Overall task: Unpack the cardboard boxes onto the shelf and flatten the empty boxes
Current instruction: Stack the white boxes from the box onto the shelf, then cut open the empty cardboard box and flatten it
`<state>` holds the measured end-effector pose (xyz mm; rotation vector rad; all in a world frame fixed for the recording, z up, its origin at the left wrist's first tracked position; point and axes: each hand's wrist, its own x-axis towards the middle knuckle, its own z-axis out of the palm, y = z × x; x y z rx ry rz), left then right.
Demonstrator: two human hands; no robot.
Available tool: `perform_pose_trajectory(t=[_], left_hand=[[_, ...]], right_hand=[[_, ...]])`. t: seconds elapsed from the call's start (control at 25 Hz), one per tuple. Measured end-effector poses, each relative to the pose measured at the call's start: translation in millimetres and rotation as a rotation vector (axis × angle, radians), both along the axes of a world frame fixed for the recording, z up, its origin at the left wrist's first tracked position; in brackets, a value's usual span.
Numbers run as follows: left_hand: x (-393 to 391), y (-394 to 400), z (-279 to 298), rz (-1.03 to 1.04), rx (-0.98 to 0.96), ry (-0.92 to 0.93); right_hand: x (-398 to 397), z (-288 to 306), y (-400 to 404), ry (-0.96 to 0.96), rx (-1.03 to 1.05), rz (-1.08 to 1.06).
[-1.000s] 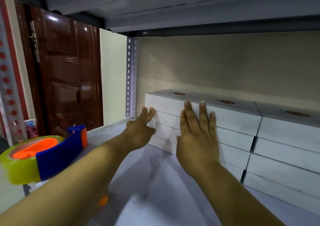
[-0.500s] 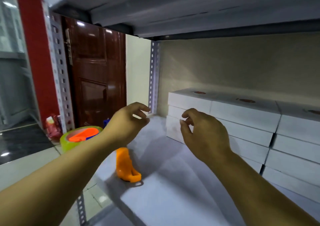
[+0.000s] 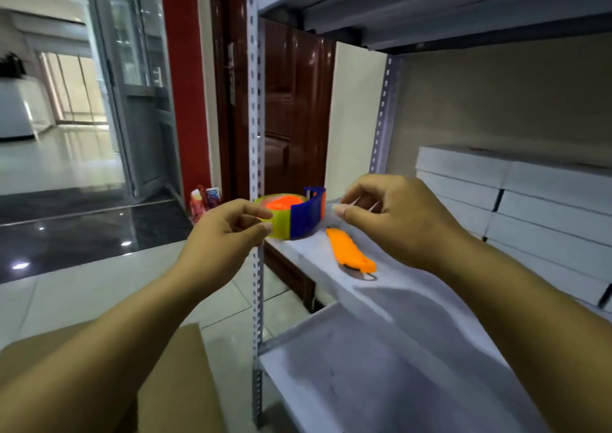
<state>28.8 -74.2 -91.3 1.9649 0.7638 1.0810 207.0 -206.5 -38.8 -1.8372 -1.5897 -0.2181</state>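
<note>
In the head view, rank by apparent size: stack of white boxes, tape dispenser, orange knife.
1. Stack of white boxes, largest, cut off at the right edge.
2. Tape dispenser, partly behind the left hand.
3. Orange knife, only slightly smaller; unsure.

We have drawn both hands back off the white boxes (image 3: 516,194) at the far right; left hand (image 3: 225,234) and right hand (image 3: 394,217), fingers now loosely curled, hang near the tape dispenser (image 3: 294,217).

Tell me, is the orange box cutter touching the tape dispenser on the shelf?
Apart. The head view shows bare shelf between the orange box cutter and the tape dispenser.
</note>
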Motion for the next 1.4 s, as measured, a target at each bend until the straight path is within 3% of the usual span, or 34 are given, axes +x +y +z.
perform_pose_trajectory(t=[0.4,0.8,1.08,1.28,1.4], left_hand=[[-130,-21,-81,0.229,-0.224,0.000],[-261,-65,-189,0.542,-0.392,0.098],[-337,-99,-259,0.768,-0.542,0.146],[-371,-129,-294,0.939,-0.539,0.246],[-385,-145,-312,1.029,-0.512,0.489]], right_hand=[[-117,-61,40,0.044,-0.147,0.332],[-232,-178,61,0.076,-0.438,0.607],[-311,-266,53,0.035,-0.704,0.686],[-353,-313,33,-0.092,-0.890,0.749],[-369,-340,21,-0.232,-0.989,0.766]])
